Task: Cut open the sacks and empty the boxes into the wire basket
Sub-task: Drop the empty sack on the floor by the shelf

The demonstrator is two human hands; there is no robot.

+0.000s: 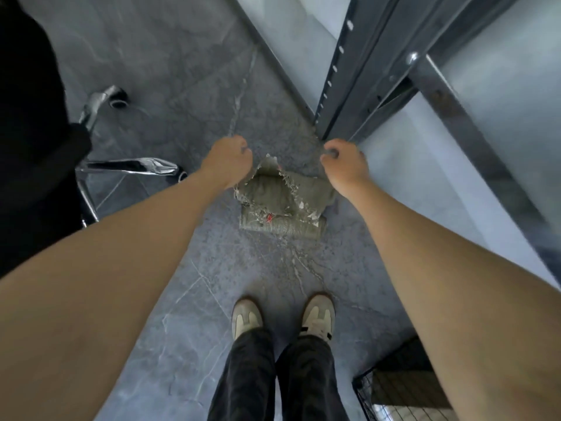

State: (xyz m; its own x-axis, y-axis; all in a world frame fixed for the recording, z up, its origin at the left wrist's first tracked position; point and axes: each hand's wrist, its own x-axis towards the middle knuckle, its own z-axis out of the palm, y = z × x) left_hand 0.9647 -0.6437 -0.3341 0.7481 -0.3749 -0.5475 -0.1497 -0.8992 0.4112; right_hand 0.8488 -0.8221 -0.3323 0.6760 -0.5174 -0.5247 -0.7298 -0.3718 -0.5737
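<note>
Nearest me, shoes (pixel 247 319) stand on the grey floor, with the wire basket (pixel 368 393) at my right. Ahead, the torn sack (pixel 279 205) sits between left hand (pixel 227 159) and right hand (pixel 344 165), each grip curled onto its ragged top edge. A metal rack (pixel 364 71) lies beyond.

A black office chair (pixel 36 147) with chrome legs stands at the grey floor's (pixel 170 71) left edge; a metal rack (pixel 364 71) rises at upper right.

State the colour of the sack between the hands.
The sack is dull grey-green with pale frayed edges; head view shows it.
</note>
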